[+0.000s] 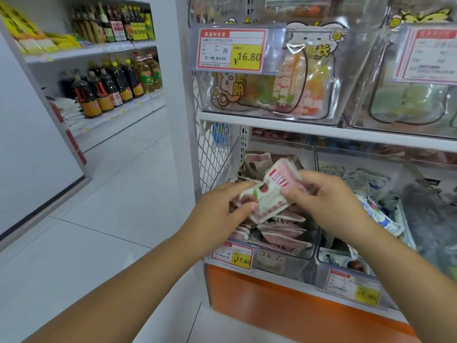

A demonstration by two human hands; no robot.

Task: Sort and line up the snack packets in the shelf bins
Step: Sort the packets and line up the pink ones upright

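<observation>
A small stack of white-and-red snack packets [269, 191] is held above a clear shelf bin [284, 261] on the lower shelf. My left hand [217, 209] pinches the stack's lower left end with thumb and fingers. My right hand [326, 196] grips its upper right end. Under the stack, several more red-and-white packets [282, 233] lie loose and overlapping in the bin, and others lean at its back [257, 162]. The neighbouring bin on the right holds blue-and-white packets [378, 214].
Price tags hang on the bin fronts [232, 256] and on the upper bin [231, 49]. The upper shelf carries clear bins of colourful sweets [286, 90]. A wire mesh side panel [215, 154] bounds the shelf on the left. Across the aisle stand oil and sauce bottles [111, 87].
</observation>
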